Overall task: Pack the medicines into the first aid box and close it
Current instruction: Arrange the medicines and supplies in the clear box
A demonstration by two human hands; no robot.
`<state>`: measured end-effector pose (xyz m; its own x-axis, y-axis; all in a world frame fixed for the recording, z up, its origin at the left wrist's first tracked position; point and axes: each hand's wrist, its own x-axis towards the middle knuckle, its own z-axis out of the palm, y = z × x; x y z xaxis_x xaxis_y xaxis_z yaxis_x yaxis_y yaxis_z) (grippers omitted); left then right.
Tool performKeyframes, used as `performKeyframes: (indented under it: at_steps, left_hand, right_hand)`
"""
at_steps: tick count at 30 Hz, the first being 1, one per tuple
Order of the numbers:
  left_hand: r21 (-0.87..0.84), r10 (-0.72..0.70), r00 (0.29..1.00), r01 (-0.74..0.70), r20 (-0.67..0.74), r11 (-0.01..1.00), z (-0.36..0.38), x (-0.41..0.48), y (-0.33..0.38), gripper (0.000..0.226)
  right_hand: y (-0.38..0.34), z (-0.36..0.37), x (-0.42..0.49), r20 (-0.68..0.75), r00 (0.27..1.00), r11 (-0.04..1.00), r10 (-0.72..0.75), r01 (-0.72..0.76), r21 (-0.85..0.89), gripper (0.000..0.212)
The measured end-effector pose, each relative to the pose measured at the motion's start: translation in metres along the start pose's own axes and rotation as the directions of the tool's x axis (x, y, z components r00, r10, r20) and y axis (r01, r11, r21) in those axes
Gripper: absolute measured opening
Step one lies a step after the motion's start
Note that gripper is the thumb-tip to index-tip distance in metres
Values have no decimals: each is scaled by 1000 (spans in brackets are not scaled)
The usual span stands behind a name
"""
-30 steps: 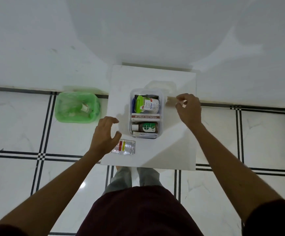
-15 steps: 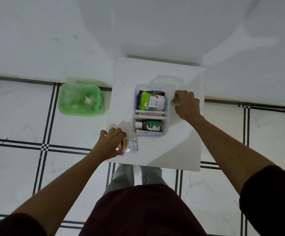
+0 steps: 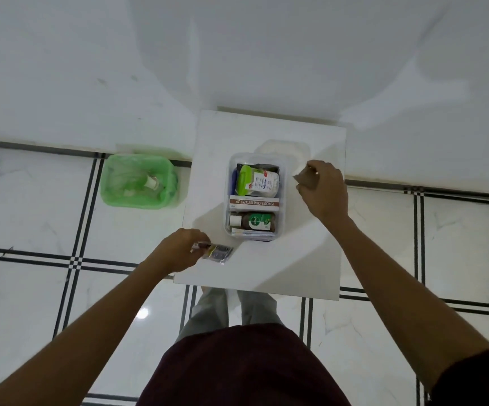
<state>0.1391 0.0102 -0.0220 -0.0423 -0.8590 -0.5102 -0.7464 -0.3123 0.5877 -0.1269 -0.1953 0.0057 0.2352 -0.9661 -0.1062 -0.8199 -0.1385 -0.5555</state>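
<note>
Left hand: grip pinched shut on the near-left end of the blister strips, which look barely raised off the table or about to be. Right hand: grip closed on a small brownish flat piece, maybe a plaster, held just right of the box.

Box is open, mid-table, already holding a green-capped pouch, an ointment carton and a brown bottle. Clear lid lies behind the box, touching or nearly so.

My read: the last loose items are going in. To do it well:
- Lift the strips flat and together, they're a loose stack and can fan out.
- Little free space; slide them down along a side wall or lay them flat on top.
- Keep everything below the rim or the lid won't seat.

Green bin on the floor, left, is not involved.
</note>
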Motion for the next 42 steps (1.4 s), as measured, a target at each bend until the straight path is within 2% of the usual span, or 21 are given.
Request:
performKeyframes:
  at_steps: [3, 6, 9, 12, 13, 15, 17, 20, 22, 25, 27, 29, 32, 33, 36, 38, 42]
  left_hand:
    - [-25, -30, 1000, 30, -2, 999, -20, -6, 2, 15]
    - [-93, -69, 995, 63, -71, 994, -48, -11, 2, 6]
    - [-163, -128, 986, 110, -104, 981, -75, -14, 3, 8]
    - [-276, -154, 976, 108, -153, 955, -95, -11, 13, 27]
    - [-347, -175, 971, 111, -161, 931, -99, -8, 20, 24]
    - [-488, -222, 959, 112, -175, 866, -102, 0, 37, 8]
    - [-614, -275, 940, 96, -203, 783, -98, 8, 58, 17]
    - [-793, -401, 890, 79, -216, 604, -81, 20, 87, 19]
    - [-881, -460, 870, 68, -177, 467, -66, 27, 103, 15]
    - [-966, -436, 897, 42, -76, 255, -44, 30, 116, 19]
    - [-975, -449, 892, 55, -48, 214, -32, 31, 119, 28]
    - [-977, -529, 848, 75, -44, 202, -25, 36, 121, 31]
    - [-967, -626, 774, 77, -94, 241, -23, 46, 121, 28]
    - [-949, -641, 755, 84, -139, 305, -23, 48, 119, 26]
    - [-794, -596, 724, 112, -346, 597, -21, 49, 112, 22]
    - [-692, -541, 718, 114, -439, 713, -18, 46, 109, 24]
    - [-609, -491, 732, 131, -473, 782, -9, 42, 109, 34]
  right_hand:
    - [-21, -14, -16, -6, 997, 993, -76, 76, 90, 44]
    - [-44, -20, -40, 157, 965, 973, -210, 190, 134, 46]
    - [-58, -12, -60, 303, 905, 953, -299, 298, 51, 47]
    - [-63, 1, -69, 365, 867, 916, -340, 394, -81, 39]
    - [-63, 5, -70, 373, 863, 902, -341, 413, -128, 35]
    - [-62, 9, -71, 372, 865, 878, -338, 432, -206, 29]
    - [-59, 12, -72, 367, 875, 881, -316, 414, -230, 29]
    - [-56, 13, -71, 370, 883, 898, -288, 383, -215, 36]
    - [-55, 10, -71, 346, 901, 922, -261, 339, -188, 34]
    - [-52, 4, -73, 273, 939, 968, -210, 240, -79, 29]
    - [-50, 2, -76, 231, 954, 977, -192, 208, -47, 29]
    - [-46, 2, -79, 192, 967, 984, -166, 176, -37, 28]
    - [-40, 0, -79, 166, 980, 994, -113, 111, 20, 26]
    - [-39, -1, -79, 164, 981, 995, -102, 98, 33, 25]
    - [-38, -3, -77, 167, 983, 996, -81, 74, 50, 25]
    - [-39, -4, -75, 173, 981, 995, -86, 76, 60, 25]
    - [-40, -2, -71, 192, 977, 993, -95, 80, 86, 24]
